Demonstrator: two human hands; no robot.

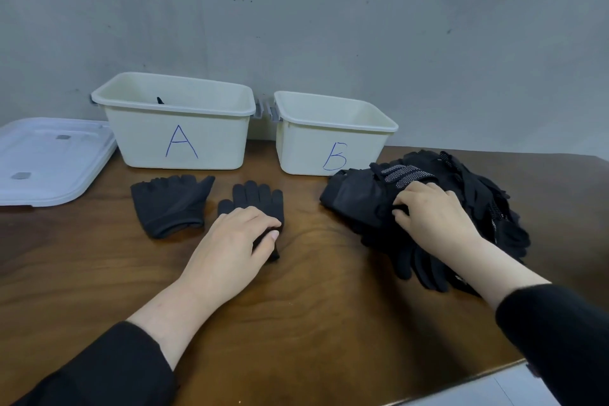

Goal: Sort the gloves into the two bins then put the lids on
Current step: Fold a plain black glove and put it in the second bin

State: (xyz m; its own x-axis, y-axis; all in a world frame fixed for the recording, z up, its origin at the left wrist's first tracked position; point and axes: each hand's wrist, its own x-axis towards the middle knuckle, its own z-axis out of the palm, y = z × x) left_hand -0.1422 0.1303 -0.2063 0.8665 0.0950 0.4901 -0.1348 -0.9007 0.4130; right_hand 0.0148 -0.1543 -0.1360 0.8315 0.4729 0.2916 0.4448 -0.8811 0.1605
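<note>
Most of the gloves were unsorted; the pile of black gloves (445, 208) lay under and around the right hand (435, 211), spilling past it to the far side and the right; that hand's fingers were curled down into the heap, pinching a fold of fabric near the top, so it seemed to be picking out the next piece. A full-fingered glove (257, 201) lay flat on the table (296, 290) beneath the left hand (230, 241); the hand rested on its cuff end with fingers loosely bent and the thumb tucked at the edge, closing on the cuff though not yet lifting it. Just left of that hand lay a fingerless glove (171, 204), untouched; these 2 looked like samples of the 2 kinds to be separated. Beyond the left hand stood bin A (178, 138); a small dark tip showed inside, so at least 1 item was probably already in it. Beyond the gap between the hands stood bin B (329, 145); what showed of its inside looked bare. The lids (49, 158) lay stacked far left of the left hand, beside bin A, not yet fitted. I judged the task barely begun; nearly all sorting and both lids remained.
</note>
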